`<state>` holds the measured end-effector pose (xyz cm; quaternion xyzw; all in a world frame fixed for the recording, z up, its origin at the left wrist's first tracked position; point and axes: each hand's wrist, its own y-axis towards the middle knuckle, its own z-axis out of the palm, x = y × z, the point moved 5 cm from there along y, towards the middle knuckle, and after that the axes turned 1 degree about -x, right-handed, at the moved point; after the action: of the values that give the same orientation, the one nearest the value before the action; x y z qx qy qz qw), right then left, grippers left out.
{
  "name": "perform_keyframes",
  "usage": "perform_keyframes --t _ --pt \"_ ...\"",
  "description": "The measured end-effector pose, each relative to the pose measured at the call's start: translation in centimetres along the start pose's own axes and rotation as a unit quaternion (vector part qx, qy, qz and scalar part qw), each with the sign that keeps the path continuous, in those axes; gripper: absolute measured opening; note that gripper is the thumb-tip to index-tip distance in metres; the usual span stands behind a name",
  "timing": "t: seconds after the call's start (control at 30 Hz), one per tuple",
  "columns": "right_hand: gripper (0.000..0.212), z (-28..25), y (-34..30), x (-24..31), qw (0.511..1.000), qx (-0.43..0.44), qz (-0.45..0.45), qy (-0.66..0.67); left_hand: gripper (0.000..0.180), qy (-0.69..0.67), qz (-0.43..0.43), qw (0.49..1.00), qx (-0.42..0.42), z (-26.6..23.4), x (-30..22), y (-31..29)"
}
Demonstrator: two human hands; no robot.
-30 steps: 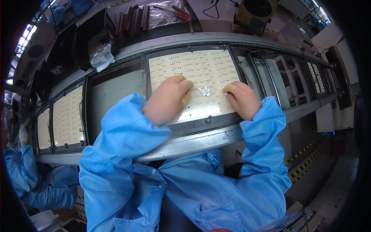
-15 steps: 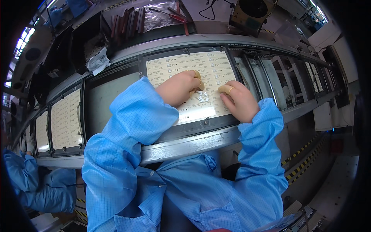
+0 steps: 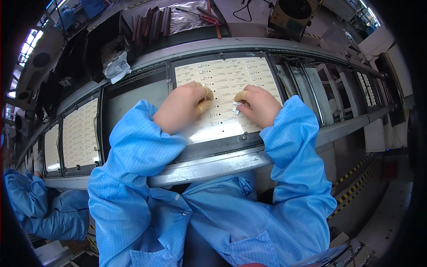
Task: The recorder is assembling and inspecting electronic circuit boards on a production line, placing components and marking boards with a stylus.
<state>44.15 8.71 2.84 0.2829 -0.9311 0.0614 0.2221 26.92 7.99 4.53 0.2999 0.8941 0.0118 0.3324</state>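
A cream panel of printed circuit boards [image 3: 231, 80] lies in a dark frame [image 3: 213, 145] in front of me. My left hand [image 3: 186, 107] is over the panel's left part, finger covers on its bent fingertips. Its thumb and fingers are drawn together; what they hold, if anything, is hidden. A few small white connectors [image 3: 235, 111] sit in a loose cluster near the panel's middle. My right hand [image 3: 259, 106], also with a finger cover, closes thumb and forefinger at this cluster, a white piece at the tips. Small white parts [image 3: 249, 66] stand in rows on the boards.
The frame rests on a conveyor with a metal front rail [image 3: 213, 168]. More framed panels [image 3: 80, 131] stand to the left, near a co-worker's blue sleeve [image 3: 26, 191]. Beyond the conveyor are a black bin [image 3: 100, 53], a plastic bag [image 3: 117, 67] and dark red strips [image 3: 153, 22].
My left hand has moved left, away from the loose connectors. My right hand has come left to them and its fingers have closed there. The view has shifted slightly.
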Motion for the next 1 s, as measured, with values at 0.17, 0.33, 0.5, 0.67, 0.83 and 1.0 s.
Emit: perform_keyframes --t 0.17,0.33,0.5,0.67,0.83,1.0 --pt "0.012 0.5 -0.1 -0.8 0.999 -0.015 0.024 -0.021 0.019 -0.044 -0.106 0.991 0.070 0.6 -0.7 -1.5" --pt "0.014 -0.7 -0.5 -0.7 0.998 -0.061 0.004 0.023 0.017 -0.004 -0.041 0.998 0.048 1.8 -0.6 -2.0" --pt "0.019 -1.7 -2.3 -1.3 0.990 -0.119 0.028 0.073 0.017 0.020 -0.014 0.999 0.023 2.2 -1.5 -2.0" --pt "0.018 -2.4 -3.7 -1.9 0.986 -0.134 0.018 0.093 0.013 0.070 -0.004 0.997 0.024 2.5 -1.7 -1.9" --pt "0.015 -3.0 -5.3 -3.2 0.978 -0.153 0.070 0.120 0.010 0.095 -0.014 0.994 0.045 2.5 -1.8 -1.8" --pt "0.016 -3.1 -6.3 -3.9 0.964 -0.170 0.125 0.161 0.009 0.120 0.004 0.991 0.061 2.9 -1.7 -1.4"
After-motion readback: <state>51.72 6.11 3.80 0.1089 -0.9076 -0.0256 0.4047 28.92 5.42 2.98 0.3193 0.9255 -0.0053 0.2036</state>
